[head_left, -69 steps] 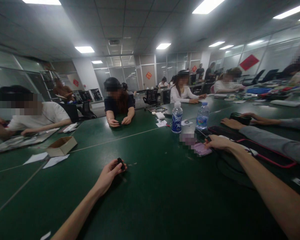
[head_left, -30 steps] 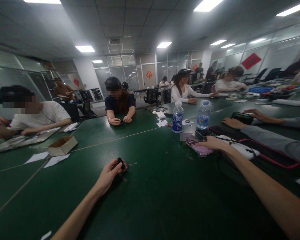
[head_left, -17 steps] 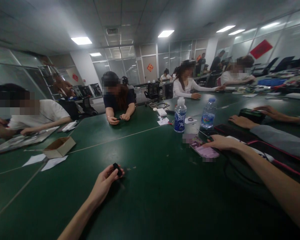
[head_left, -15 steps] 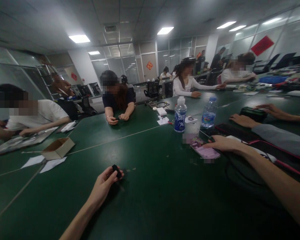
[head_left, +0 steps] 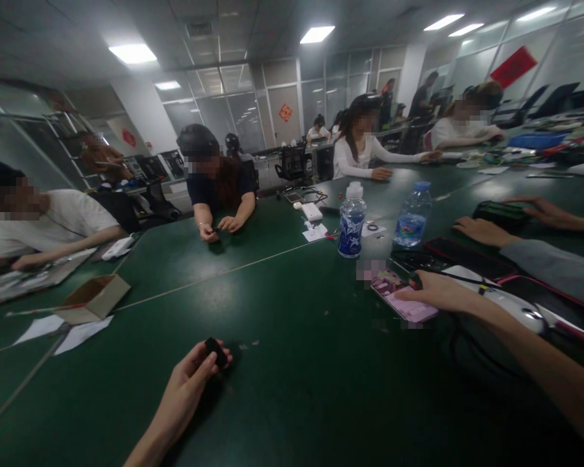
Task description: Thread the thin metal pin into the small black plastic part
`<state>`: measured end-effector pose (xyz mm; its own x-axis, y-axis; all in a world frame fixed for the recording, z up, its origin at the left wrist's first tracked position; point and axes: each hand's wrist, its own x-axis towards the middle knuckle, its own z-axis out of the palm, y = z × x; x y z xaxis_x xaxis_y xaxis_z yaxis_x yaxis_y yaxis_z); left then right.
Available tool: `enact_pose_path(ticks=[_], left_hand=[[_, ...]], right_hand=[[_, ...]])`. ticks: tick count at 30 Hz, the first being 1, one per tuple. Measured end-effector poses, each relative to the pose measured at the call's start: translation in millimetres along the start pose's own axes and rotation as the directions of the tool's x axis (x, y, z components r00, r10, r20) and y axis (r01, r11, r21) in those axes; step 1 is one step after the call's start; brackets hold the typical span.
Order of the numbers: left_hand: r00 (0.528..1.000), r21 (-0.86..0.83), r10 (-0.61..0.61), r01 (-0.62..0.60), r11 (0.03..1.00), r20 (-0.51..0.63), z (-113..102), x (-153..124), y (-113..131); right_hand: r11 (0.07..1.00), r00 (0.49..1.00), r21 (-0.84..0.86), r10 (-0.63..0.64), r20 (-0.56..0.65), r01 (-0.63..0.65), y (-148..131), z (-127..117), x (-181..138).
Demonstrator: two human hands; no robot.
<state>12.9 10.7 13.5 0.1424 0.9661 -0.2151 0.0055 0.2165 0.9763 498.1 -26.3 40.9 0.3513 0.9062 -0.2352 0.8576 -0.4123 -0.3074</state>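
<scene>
My left hand (head_left: 187,379) is closed round a small black block (head_left: 216,352), gripped between thumb and fingers just above the green table (head_left: 292,389). My right hand (head_left: 433,290) reaches over a phone (head_left: 409,300) with a pinkish lit screen, its thumb at the screen. A small dark object (head_left: 415,280) shows at that hand's fingertips; its kind is too unclear to tell. Beyond the phone stand a blue-labelled bottle with a white cap (head_left: 352,224) and a clear water bottle with a blue cap (head_left: 413,217).
A white device with a black cable (head_left: 496,295) lies by my right forearm. Another person's hands (head_left: 486,231) rest at a dark box on the right. An open cardboard box (head_left: 95,301) and papers (head_left: 82,334) lie left. Across the table, a person's hands (head_left: 219,228) hold something small.
The camera view has shifted slightly, so the box and seated people appear further left. Both hands keep their grips and stay at about the same places on the table.
</scene>
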Motion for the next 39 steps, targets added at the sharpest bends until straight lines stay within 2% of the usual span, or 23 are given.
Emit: enact_pose_path(ticks=[10,21,28,39], left_hand=[[1.000,0.010,0.003,-0.003,1.000,0.000,-0.4,0.5,-0.9],[1.000,0.014,-0.003,0.003,1.000,-0.008,0.4,0.8,0.5],[1.000,-0.001,-0.013,0.013,1.000,0.007,-0.6,1.1,-0.7],[1.000,0.059,0.024,-0.023,0.998,-0.013,-0.6,-0.7,0.8]], right_hand=[[0.998,1.000,0.065,0.023,0.003,-0.023,5.7,3.8,3.1],[0.990,1.000,0.135,-0.027,-0.003,0.028,16.4,5.6,1.5],[0.965,0.992,0.239,-0.123,0.033,0.112,24.4,-3.3,-2.8],[0.992,0.994,0.065,-0.110,0.020,0.109,16.5,-0.4,-6.4]])
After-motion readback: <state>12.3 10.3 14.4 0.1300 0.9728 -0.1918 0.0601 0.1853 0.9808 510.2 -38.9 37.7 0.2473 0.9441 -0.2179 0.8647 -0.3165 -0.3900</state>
